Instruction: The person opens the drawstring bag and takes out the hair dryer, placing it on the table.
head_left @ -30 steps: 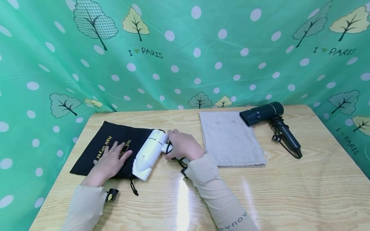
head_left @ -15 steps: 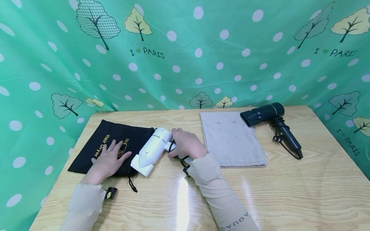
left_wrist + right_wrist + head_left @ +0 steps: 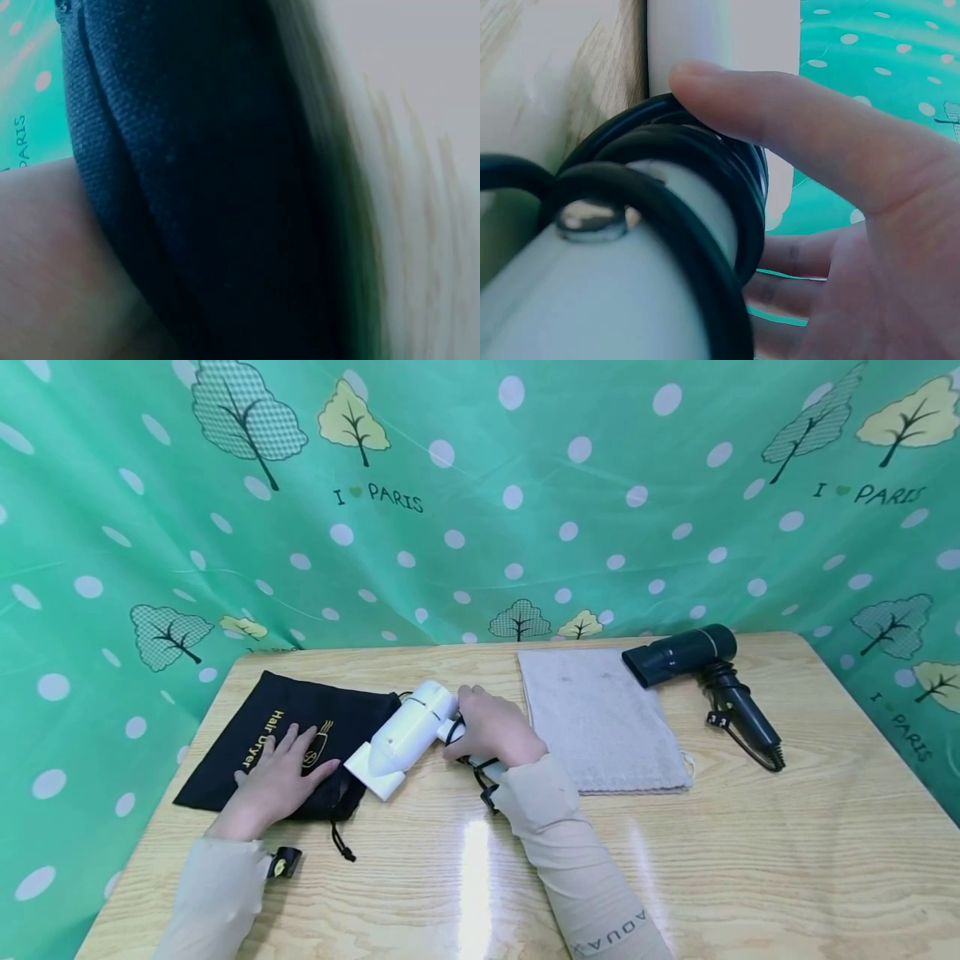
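A white hair dryer [image 3: 408, 731] lies at mid-table, its flat nozzle overlapping the black bag's right edge in the head view. My right hand [image 3: 495, 724] grips it around the handle. In the right wrist view, the thumb crosses the black cord [image 3: 750, 187] coiled about the white handle [image 3: 622, 292], with fingers behind. My left hand [image 3: 277, 781] rests, fingers spread, on the black drawstring bag [image 3: 345, 706] printed "Hair Dryer". Dark fabric [image 3: 210, 180] fills much of the left wrist view, which hides the left fingers.
Right of my right hand, a grey cloth pouch [image 3: 600, 727] lies flat on the wooden table [image 3: 750, 843]. A dark green hair dryer [image 3: 682, 656] lies with its nozzle over the pouch's upper right corner. A green patterned curtain [image 3: 480, 568] hangs behind the table.
My right hand has shifted the white hair dryer slightly right and away from me, turning its nozzle and uncovering more of the black bag's right edge. The left hand and bag shifted slightly left.
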`<state>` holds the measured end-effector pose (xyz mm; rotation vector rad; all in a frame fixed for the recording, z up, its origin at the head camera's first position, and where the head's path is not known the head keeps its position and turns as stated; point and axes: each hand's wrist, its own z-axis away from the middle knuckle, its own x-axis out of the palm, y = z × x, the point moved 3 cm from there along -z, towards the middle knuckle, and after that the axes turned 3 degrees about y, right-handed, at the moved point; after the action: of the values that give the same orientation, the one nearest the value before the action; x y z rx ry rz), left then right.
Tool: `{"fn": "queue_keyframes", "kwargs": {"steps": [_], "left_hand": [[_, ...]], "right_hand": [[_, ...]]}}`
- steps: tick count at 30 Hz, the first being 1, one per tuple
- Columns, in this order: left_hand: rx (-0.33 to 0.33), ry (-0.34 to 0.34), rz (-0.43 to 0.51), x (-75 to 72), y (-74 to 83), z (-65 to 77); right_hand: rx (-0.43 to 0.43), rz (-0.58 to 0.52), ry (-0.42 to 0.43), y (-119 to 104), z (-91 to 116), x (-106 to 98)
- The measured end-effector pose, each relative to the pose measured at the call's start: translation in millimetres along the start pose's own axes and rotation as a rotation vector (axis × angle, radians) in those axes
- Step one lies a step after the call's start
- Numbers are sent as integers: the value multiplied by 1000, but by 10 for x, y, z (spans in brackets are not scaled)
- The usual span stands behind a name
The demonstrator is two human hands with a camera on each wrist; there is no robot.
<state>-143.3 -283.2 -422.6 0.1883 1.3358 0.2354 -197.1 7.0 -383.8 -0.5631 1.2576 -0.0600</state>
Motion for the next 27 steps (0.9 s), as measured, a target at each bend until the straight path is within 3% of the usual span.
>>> {"fn": "queue_keyframes", "kwargs": {"steps": [10, 27], "left_hand": [[-8, -1, 3, -3, 36, 9], [-8, -13, 21, -34, -40, 2]], "right_hand": [[-56, 36, 38, -72, 44, -24], [-5, 8, 54, -15, 44, -38]]}}
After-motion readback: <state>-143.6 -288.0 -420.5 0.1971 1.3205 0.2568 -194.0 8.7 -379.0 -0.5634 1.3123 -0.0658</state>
